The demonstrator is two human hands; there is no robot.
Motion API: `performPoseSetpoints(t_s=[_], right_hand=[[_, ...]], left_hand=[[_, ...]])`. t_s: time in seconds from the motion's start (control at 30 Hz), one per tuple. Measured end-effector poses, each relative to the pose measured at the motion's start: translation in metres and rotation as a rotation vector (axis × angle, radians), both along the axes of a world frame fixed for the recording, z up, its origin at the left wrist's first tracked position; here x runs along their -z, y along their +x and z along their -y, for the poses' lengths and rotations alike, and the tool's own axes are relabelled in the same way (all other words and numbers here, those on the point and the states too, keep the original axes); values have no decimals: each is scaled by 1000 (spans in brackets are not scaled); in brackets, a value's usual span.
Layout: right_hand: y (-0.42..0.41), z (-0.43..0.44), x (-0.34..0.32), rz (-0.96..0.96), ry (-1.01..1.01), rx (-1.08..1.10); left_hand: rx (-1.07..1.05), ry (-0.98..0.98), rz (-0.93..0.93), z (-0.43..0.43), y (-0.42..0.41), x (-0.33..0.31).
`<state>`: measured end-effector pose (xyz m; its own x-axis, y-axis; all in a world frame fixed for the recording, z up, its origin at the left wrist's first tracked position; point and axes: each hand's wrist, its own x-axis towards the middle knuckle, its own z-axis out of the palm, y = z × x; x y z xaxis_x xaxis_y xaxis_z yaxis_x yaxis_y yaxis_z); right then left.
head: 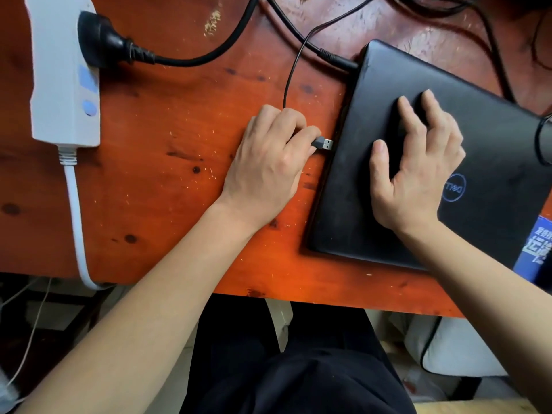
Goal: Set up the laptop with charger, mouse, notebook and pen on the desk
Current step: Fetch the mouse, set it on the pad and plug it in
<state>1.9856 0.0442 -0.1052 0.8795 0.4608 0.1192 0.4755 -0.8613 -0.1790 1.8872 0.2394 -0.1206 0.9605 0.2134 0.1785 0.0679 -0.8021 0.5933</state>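
My left hand point(268, 156) pinches a grey USB plug point(324, 143). It lies crosswise, its metal tip pointing right, just short of the closed laptop's point(358, 198) left edge. My right hand point(418, 168) rests flat on the lid, fingers spread. The laptop lies angled on the right of the desk point(164, 130). Its right side is cut off, and my fingers hide the plug's rear.
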Motion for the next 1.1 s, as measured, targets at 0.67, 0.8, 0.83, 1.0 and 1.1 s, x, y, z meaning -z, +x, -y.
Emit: performPoseSetpoints(t_s=[0.67,0.8,0.83,1.0,1.1], right_hand=[[-1,-1,2,-4,-22,2],[0,0,2,-8,-21,3],[0,0,2,-11,-19,3],[0,0,0,-30,-14,5],[1,-1,0,-26,-12,8]], left_hand=[[171,-76,48,-5,12,1],[175,-66,44,-5,12,1],[177,-64,48,-7,12,2],[131,-27,27,-11,8,1],[132,-8,23,-9,8,1]])
